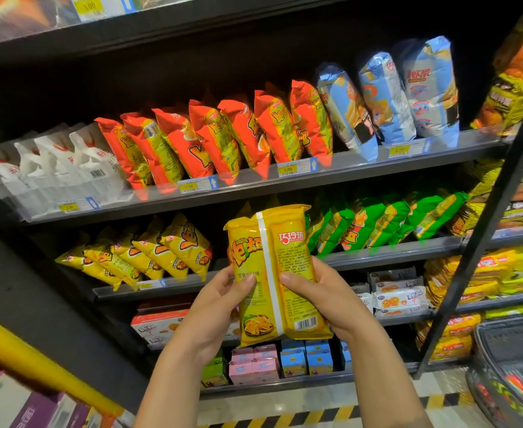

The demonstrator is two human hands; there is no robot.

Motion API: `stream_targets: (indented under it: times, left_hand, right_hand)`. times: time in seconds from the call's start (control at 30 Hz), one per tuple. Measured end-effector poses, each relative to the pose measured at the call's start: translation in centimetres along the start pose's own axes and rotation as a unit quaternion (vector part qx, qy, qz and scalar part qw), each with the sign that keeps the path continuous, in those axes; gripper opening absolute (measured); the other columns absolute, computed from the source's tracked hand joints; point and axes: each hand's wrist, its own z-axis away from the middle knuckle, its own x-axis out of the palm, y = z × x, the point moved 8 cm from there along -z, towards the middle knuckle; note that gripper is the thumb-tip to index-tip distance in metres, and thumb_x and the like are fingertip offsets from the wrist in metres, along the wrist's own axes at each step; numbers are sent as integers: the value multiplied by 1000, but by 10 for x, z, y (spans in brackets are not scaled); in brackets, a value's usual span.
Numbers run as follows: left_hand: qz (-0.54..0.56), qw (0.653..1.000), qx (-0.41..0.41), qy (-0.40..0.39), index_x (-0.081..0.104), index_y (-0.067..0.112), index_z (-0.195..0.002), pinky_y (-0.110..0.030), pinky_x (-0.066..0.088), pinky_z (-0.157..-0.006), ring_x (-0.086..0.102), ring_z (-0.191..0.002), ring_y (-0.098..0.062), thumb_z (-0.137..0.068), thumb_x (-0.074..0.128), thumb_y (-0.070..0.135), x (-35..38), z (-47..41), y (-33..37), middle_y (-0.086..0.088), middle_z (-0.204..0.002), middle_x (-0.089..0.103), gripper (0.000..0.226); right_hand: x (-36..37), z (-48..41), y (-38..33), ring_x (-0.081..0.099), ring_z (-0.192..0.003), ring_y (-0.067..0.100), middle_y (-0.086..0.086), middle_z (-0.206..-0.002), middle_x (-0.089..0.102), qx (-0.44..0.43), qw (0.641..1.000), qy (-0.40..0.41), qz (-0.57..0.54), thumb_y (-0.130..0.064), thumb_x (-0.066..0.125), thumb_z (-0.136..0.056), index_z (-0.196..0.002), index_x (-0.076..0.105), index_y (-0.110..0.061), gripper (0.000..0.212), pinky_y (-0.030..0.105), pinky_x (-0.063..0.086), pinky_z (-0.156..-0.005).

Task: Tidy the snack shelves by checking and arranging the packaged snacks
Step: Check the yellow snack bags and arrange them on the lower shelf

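Both of my hands hold one yellow snack bag (pixel 277 273) upright in front of the shelves, its back seam and barcode facing me. My left hand (pixel 214 307) grips its left edge, thumb on the pack. My right hand (pixel 322 298) grips the right edge. Behind the bag is a gap in the third shelf (pixel 387 253), between a row of matching yellow bags (pixel 149 251) on the left and green bags (pixel 377 223) on the right.
The shelf above carries white bags (pixel 53 162), red bags (pixel 223 137) and blue bags (pixel 402 94). Lower shelves hold boxed biscuits (pixel 399 296) and small pink and blue cartons (pixel 285 359). A black rack post (pixel 482 239) and a basket (pixel 513 366) stand at right.
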Motion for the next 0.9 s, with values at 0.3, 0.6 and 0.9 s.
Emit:
stream_targets:
  times: [0.3,0.6,0.9]
  left_hand:
    - [9,999,-11,36,68,15,-131,-48,56,-101,74,-115,-28,-80,79,22,-15,-4,-12,-7,-123,78,53]
    - [34,971,-14,235,66,15,-123,-36,60,-76,78,-99,-23,-92,79,8,-96,-34,-26,-5,-112,80,35]
    - [-18,925,8,379,52,24,-141,-57,57,-100,69,-113,-26,-80,91,28,-159,-110,-45,0,-125,71,73]
  right_hand:
    - [6,-16,22,73,-117,27,5,-127,75,23,999,-36,2,-42,88,-82,-139,60,-18,68,55,55,-104]
    - [14,-65,39,66,-113,1,-3,-140,63,19,994,51,94,-40,77,-90,-155,43,-20,76,17,53,-82]
    - [30,-145,61,46,-145,22,-1,-162,42,5,975,163,150,-60,76,-86,-163,26,-24,99,52,43,-117]
